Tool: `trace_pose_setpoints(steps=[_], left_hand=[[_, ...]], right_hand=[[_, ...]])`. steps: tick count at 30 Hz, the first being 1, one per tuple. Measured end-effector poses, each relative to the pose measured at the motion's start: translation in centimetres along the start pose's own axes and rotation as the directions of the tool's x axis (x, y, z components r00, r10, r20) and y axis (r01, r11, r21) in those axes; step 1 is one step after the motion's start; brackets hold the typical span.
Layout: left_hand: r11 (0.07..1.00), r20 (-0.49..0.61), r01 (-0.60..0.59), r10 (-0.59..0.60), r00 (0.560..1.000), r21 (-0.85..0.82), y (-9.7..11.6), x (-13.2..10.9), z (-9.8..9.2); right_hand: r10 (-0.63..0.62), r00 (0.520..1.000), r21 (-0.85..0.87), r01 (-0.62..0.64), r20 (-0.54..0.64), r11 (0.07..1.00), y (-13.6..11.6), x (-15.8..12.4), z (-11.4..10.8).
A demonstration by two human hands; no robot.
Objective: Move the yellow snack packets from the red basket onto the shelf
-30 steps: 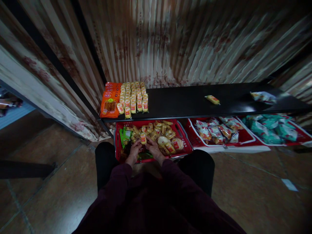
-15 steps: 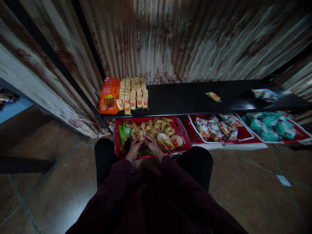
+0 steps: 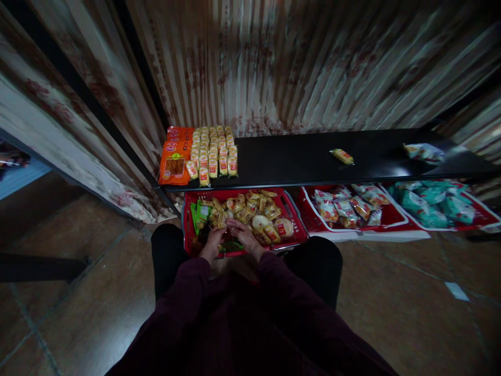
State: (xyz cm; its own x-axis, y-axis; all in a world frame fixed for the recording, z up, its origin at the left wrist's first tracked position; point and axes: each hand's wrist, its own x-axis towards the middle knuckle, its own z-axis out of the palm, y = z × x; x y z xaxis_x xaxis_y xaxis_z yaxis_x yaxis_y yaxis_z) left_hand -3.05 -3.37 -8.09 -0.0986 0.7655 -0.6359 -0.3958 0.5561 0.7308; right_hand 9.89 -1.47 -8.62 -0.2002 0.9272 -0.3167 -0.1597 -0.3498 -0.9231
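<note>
The heap of small yellow packets (image 3: 250,209) lies in a red basket (image 3: 187,232) on the floor, under a black shelf (image 3: 297,156) and just in front of the person's knees. The left hand (image 3: 212,242) and right hand (image 3: 243,233) meet at the heap's 7 o'clock edge, fingertips nearly touching. The fingers of both are bent down into the packets. The picture is too dark and small to tell whether either hand has closed on one. Dark sleeves cover the wrists, and the basket's near rim is hidden behind the hands.

At 12 o'clock from the basket, rows of packets (image 3: 213,154) stand on the shelf beside orange packs (image 3: 176,159). A lone packet (image 3: 342,155) lies at 2 o'clock. At 3 o'clock is a second basket (image 3: 309,219), and beyond it are teal bags (image 3: 430,201), partly cut off by the shelf.

A second ago one red-labelled packet stood plainly between the hands. Now it cannot be picked out, and the hands have drawn closer together.
</note>
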Motion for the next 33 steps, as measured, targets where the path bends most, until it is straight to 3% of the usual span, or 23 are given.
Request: trace_pose_setpoints(steps=[12,20,28,31,33], left_hand=[[0.973,0.010,0.111,-0.112,0.994,-0.203,0.9,0.1,-0.2],[0.942,0.105,0.171,-0.147,0.984,-0.289,1.3,0.0,-0.4],[0.871,0.235,0.299,-0.219,0.947,-0.390,2.0,-0.2,-1.0],[0.870,0.213,0.298,-0.230,0.950,-0.392,2.0,-0.2,-0.9],[0.907,0.125,0.242,-0.212,0.969,-0.346,1.6,0.0,-0.6]], right_hand=[[0.047,0.999,0.060,-0.046,-0.026,0.997,-0.6,-0.2,0.1],[0.051,0.999,0.132,-0.051,0.002,0.990,-1.1,-0.4,0.2],[0.028,0.999,0.124,-0.030,0.018,0.992,-1.8,-1.0,0.1],[0.028,0.999,0.121,-0.030,0.023,0.992,-1.9,-1.1,0.2],[0.031,0.999,0.110,-0.033,0.017,0.993,-1.8,-1.0,0.2]])
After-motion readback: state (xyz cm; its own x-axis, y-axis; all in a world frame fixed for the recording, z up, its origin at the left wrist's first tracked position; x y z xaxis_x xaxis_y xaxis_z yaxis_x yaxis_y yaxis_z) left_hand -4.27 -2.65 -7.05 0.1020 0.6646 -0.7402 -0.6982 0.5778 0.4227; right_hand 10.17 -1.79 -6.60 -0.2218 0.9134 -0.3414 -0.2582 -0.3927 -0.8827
